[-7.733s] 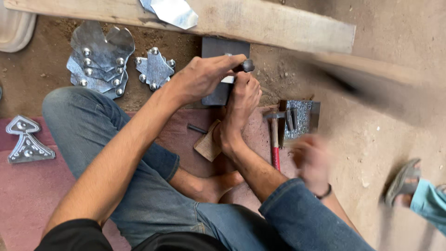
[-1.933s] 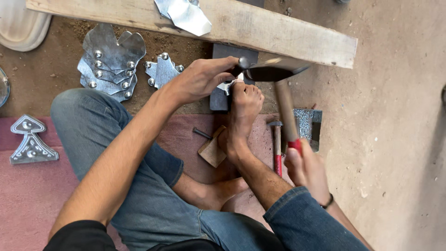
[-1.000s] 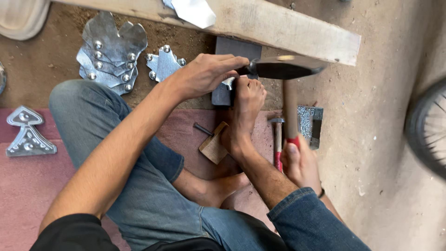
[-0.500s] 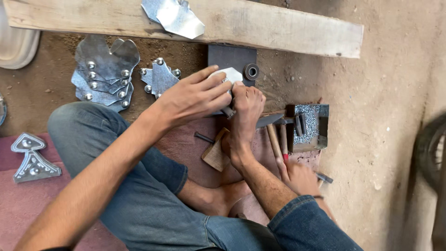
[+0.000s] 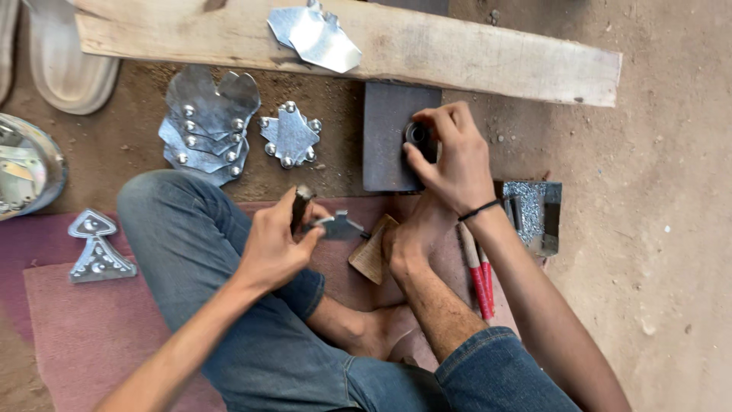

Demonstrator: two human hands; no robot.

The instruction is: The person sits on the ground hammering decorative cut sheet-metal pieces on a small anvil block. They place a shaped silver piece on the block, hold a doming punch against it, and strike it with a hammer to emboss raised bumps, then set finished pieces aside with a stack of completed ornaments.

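Two bare hands at work over a dirt floor. Left hand [image 5: 278, 244] closed around a short dark punch [image 5: 300, 207] and pinching a small cut metal piece [image 5: 339, 226], both held above the lap, just over the reddish mat [image 5: 114, 328]. Right hand [image 5: 450, 156] curled down on a small dark ring die [image 5: 417, 134], fingertips gripping its rim, black band at the wrist. Die seated near the upper right corner of a flat steel block [image 5: 389, 137] lying on the ground just below a long wooden plank [image 5: 427, 49]. Bare foot [image 5: 412, 236] pressed against the block's lower edge, beside a small wooden wedge [image 5: 372, 255]. Red-handled tools [image 5: 479, 275] lying along the right forearm, near a square metal block [image 5: 534, 214]. Studded metal plates [image 5: 206, 126] stacked left of the steel block, one more [image 5: 290, 136] beside them, a triangular one [image 5: 95, 248] on the mat's far left. Shiny sheet scrap [image 5: 316, 34] resting on the plank.
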